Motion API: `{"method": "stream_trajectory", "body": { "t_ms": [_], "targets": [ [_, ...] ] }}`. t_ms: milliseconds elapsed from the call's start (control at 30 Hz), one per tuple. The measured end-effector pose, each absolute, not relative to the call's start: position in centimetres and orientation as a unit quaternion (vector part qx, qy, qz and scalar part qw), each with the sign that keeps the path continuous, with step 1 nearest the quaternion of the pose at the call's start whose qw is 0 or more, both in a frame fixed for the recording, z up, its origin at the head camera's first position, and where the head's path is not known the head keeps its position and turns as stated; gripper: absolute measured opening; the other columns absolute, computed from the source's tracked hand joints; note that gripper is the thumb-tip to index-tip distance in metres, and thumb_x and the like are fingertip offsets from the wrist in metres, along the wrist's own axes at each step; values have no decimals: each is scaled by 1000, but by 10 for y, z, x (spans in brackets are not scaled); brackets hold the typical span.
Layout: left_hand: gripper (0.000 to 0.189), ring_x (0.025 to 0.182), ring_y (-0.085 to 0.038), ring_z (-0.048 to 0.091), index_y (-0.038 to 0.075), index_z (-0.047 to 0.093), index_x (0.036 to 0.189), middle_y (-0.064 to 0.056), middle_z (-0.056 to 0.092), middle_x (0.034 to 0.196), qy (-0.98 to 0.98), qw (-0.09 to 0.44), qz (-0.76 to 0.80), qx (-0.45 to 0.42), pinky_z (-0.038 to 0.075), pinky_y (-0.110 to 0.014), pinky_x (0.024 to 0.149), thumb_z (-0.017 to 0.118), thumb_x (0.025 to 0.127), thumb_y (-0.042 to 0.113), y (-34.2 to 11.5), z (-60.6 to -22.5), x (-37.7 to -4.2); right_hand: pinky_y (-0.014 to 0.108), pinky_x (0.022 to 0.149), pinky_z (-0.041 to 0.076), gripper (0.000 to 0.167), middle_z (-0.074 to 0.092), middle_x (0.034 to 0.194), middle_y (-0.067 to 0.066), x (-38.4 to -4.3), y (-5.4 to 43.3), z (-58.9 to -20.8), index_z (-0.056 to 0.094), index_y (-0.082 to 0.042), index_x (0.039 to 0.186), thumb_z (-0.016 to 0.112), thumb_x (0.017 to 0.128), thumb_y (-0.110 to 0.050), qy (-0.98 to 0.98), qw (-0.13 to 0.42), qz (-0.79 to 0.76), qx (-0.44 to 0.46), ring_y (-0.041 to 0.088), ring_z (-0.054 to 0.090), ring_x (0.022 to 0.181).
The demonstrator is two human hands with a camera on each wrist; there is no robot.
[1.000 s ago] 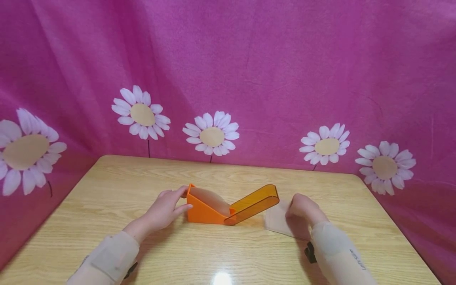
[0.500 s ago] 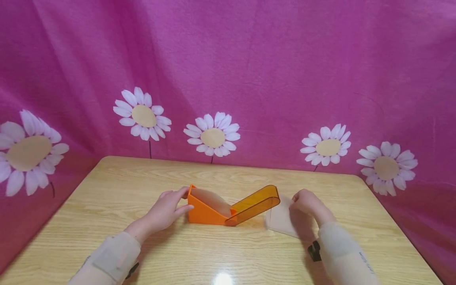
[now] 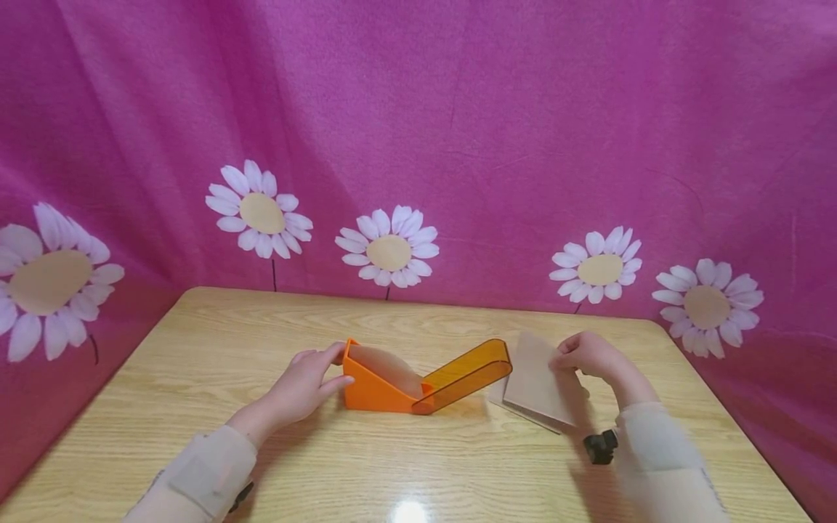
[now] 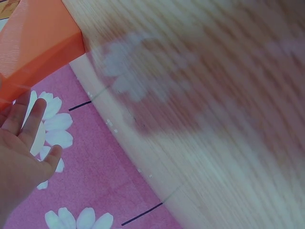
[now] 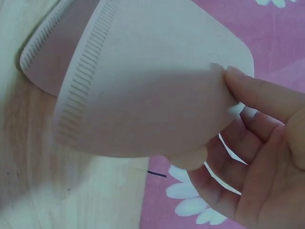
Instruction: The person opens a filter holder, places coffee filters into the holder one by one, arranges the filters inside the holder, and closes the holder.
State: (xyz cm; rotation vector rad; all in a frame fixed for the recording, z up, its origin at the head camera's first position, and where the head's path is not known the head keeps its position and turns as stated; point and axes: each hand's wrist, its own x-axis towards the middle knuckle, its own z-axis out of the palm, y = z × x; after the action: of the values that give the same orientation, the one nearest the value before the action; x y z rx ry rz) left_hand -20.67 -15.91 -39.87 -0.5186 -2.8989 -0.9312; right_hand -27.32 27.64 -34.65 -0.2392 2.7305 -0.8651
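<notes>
An orange coffee filter holder (image 3: 373, 386) stands on the table, its see-through amber lid (image 3: 467, 372) swung up toward the right. Brown paper (image 3: 391, 368) shows inside it. My left hand (image 3: 294, 388) grips the holder's left end, thumb on the near side and fingers at the back. To the right, my right hand (image 3: 593, 356) pinches a brown paper coffee filter (image 3: 539, 381) by its edge, thumb over the paper in the right wrist view. That filter is raised and tilted, its crimped seam plain to see. Another coffee filter (image 5: 52, 64) lies beneath on the table.
The wood-grain table (image 3: 340, 465) has a rounded far edge. A magenta cloth (image 3: 458, 131) with large white daisies hangs behind and at both sides. A black wrist device (image 3: 600, 447) sits under the right forearm.
My right hand has moved right and lifted a coffee filter, tilting it up off the one below. The left hand and holder have stayed in place.
</notes>
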Motion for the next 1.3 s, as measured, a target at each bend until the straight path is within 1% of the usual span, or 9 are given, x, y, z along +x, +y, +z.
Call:
{"method": "stream_trajectory", "body": {
  "t_ms": [233, 433, 600, 700, 800, 900, 1000, 1200, 1300],
  "targets": [
    [46, 115, -26, 55, 10, 49, 129, -6, 61, 124, -938, 29, -300, -171, 25, -56, 108, 61, 90, 31, -159, -398, -207, 26, 61, 38, 22, 49, 59, -9, -269, 278, -330, 65, 2, 77, 68, 83, -19, 949, 119, -280, -84, 10, 43, 66],
    [45, 115, -26, 54, 11, 49, 129, -5, 62, 123, -939, 25, -301, -166, 25, -56, 109, 61, 90, 31, -159, -397, -207, 25, 59, 36, 23, 50, 61, -8, -269, 276, -316, 65, 4, 80, 69, 82, -19, 950, 85, -288, -85, 10, 41, 65],
    [45, 115, -27, 53, 12, 49, 129, -5, 62, 123, -939, 20, -304, -161, 24, -56, 109, 61, 89, 31, -158, -397, -207, 27, 63, 37, 26, 60, 70, -2, -266, 274, -301, 68, 6, 88, 69, 83, -19, 958, 36, -273, -86, 14, 45, 71],
    [45, 115, -27, 53, 13, 49, 129, -4, 62, 123, -938, 20, -306, -160, 26, -56, 108, 61, 90, 31, -158, -397, -207, 28, 65, 37, 29, 65, 75, 1, -264, 272, -291, 68, 6, 94, 68, 84, -22, 959, 26, -270, -78, 15, 47, 75],
    [45, 115, -27, 52, 13, 49, 129, -4, 62, 123, -938, 20, -307, -158, 28, -55, 107, 61, 90, 31, -158, -397, -207, 27, 65, 35, 29, 62, 72, -3, -262, 269, -284, 67, 6, 94, 67, 85, -21, 956, 26, -284, -72, 14, 45, 75],
    [44, 115, -27, 52, 14, 49, 128, -4, 62, 122, -938, 19, -308, -157, 29, -55, 106, 61, 90, 31, -158, -397, -207, 26, 59, 33, 26, 53, 64, -8, -261, 267, -279, 66, 7, 90, 67, 85, -19, 952, 22, -295, -79, 10, 40, 67],
    [43, 115, -27, 52, 14, 49, 128, -4, 62, 122, -938, 19, -308, -157, 29, -55, 106, 62, 89, 30, -158, -397, -207, 25, 55, 31, 25, 49, 64, -9, -260, 265, -277, 66, 7, 91, 67, 85, -17, 950, 15, -299, -89, 7, 37, 64],
    [44, 115, -28, 51, 14, 49, 129, -4, 62, 122, -939, 17, -308, -155, 32, -54, 104, 62, 90, 30, -158, -396, -206, 25, 57, 37, 28, 61, 78, -1, -257, 258, -268, 65, 6, 98, 65, 87, -20, 949, -3, -302, -92, 8, 44, 70],
    [44, 115, -28, 51, 14, 49, 129, -4, 62, 122, -939, 17, -307, -154, 32, -54, 104, 62, 90, 30, -158, -395, -206, 24, 63, 41, 29, 66, 85, 5, -254, 250, -261, 66, 5, 101, 65, 88, -21, 948, -16, -302, -96, 8, 48, 75]
  ]
}}
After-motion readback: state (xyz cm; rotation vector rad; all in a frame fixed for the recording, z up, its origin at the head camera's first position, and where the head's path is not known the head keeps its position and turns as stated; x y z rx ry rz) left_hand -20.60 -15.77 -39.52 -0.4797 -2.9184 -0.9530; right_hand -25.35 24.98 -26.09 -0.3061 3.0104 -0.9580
